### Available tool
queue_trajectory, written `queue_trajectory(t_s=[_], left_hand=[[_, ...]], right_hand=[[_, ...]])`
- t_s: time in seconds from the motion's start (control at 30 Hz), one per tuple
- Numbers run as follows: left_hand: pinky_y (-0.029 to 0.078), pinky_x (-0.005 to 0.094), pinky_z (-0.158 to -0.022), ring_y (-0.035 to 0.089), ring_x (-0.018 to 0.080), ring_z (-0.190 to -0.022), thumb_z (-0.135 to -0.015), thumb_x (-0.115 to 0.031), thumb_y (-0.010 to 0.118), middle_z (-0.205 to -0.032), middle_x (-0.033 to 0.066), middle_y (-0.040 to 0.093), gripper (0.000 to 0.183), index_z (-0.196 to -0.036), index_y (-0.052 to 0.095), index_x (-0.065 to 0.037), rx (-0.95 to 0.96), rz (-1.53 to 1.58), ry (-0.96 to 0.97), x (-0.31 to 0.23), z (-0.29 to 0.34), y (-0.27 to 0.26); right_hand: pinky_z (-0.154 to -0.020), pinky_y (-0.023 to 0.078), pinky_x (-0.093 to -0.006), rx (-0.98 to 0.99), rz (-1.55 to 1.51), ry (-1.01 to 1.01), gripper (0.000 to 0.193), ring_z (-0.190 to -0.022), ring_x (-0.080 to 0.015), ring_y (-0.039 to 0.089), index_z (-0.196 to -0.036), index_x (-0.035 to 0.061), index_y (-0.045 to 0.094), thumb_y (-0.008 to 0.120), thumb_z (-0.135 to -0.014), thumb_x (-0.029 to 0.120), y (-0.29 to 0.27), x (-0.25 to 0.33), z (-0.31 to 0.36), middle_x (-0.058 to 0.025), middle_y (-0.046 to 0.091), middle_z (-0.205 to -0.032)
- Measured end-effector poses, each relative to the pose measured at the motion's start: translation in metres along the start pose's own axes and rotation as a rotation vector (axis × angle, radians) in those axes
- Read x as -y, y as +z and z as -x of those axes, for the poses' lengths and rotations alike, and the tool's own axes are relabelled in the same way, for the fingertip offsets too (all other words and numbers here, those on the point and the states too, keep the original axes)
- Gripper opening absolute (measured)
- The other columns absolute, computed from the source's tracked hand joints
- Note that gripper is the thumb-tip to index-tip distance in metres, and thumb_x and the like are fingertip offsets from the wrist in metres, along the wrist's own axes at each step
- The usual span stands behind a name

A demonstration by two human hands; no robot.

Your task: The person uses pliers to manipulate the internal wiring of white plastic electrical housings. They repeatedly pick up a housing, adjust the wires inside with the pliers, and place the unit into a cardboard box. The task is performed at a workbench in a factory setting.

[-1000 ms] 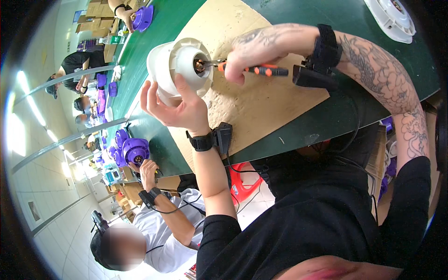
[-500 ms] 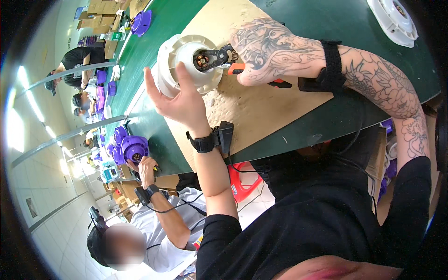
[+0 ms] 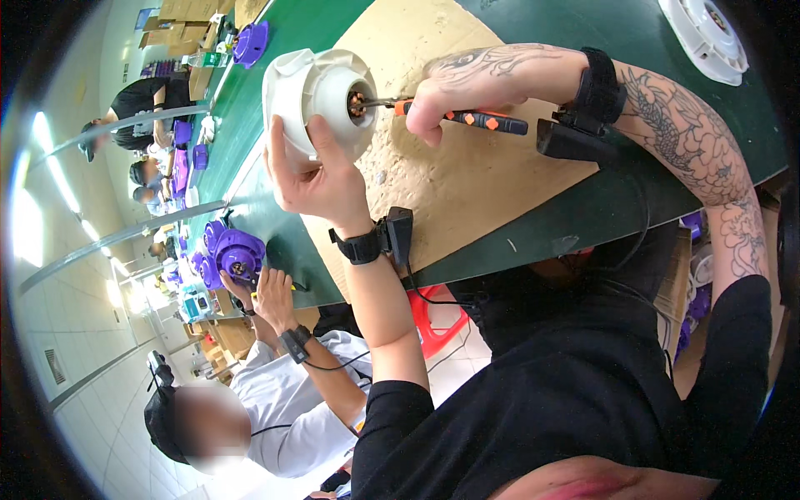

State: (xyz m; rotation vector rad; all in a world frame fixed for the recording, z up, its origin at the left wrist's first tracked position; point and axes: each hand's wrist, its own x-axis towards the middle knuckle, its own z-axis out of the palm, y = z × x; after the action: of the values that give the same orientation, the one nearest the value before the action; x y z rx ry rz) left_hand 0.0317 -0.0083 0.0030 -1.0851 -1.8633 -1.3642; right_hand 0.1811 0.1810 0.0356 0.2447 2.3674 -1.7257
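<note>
A white round plastic motor housing (image 3: 310, 87) is tilted up over the cardboard, its opening toward the right. Copper-coloured motor windings (image 3: 357, 103) show inside that opening. My left hand (image 3: 321, 179) grips the near side of the housing, thumb and fingers against its wall. In my right hand (image 3: 446, 100) are pliers with orange and black handles (image 3: 492, 122). Their narrow metal nose reaches into the opening at the windings; whether the jaws pinch anything is too small to tell. Some fingers of my right hand are hidden behind it.
Beneath the work lies a cardboard sheet (image 3: 500, 179) on the green table (image 3: 550, 246). Another white housing (image 3: 704, 37) stands at the far right. To the left, a co-worker (image 3: 292, 392) handles a purple housing (image 3: 237, 254). A red stool (image 3: 437, 321) is below the table edge.
The housing has turned and tilted upward, and my left hand has closed onto it. My right hand has rotated the pliers, whose nose now points left into the opening.
</note>
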Motion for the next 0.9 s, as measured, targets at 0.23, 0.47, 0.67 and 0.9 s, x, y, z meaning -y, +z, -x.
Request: queue_trajectory(t_s=[0.23,0.47,0.67,0.9], left_hand=[[0.053,0.0311,-0.063,0.067,0.0203,-0.08,-0.086,-0.013,0.084,-0.12,0.0199,0.067,0.041,-0.123,0.073,0.002,-0.063,-0.031,0.056,-0.008,-0.004,0.013],[0.05,0.0283,-0.06,0.062,0.0154,-0.075,-0.088,-0.011,0.081,-0.114,0.0163,0.068,0.037,-0.122,0.072,0.003,-0.055,-0.085,0.018,-0.001,0.003,0.005],[0.052,0.0266,-0.062,0.064,0.0135,-0.08,-0.091,-0.008,0.079,-0.11,0.0124,0.066,0.036,-0.124,0.07,0.006,-0.021,-0.167,-0.04,-0.003,-0.001,0.009],[0.046,0.0302,-0.052,0.061,0.0165,-0.07,-0.095,-0.013,0.075,-0.094,0.0128,0.07,0.034,-0.121,0.07,0.007,-0.205,-0.488,0.228,0.063,-0.018,-0.029]], right_hand=[[-0.062,0.051,-0.0402,-0.367,0.503,-0.07,0.042,-0.067,-0.0312,0.065,-0.083,0.0007,0.072,0.071,-0.069,0.04,0.004,-0.007,0.006,-0.0175,0.068,-0.076],[-0.052,0.045,-0.0367,-0.138,0.089,-0.005,0.036,-0.052,-0.0207,0.053,-0.074,0.0068,0.069,0.074,-0.065,0.041,0.001,-0.012,-0.009,-0.0055,0.061,-0.064],[-0.057,0.047,-0.0376,-0.171,0.29,-0.043,0.037,-0.06,-0.0221,0.059,-0.074,0.0069,0.07,0.071,-0.072,0.044,0.0,-0.002,0.003,-0.0089,0.066,-0.068],[-0.068,0.053,-0.0379,-0.094,0.488,-0.027,0.037,-0.071,-0.0264,0.068,-0.08,0.0031,0.074,0.073,-0.068,0.038,-0.004,-0.012,-0.003,-0.0161,0.068,-0.07]])
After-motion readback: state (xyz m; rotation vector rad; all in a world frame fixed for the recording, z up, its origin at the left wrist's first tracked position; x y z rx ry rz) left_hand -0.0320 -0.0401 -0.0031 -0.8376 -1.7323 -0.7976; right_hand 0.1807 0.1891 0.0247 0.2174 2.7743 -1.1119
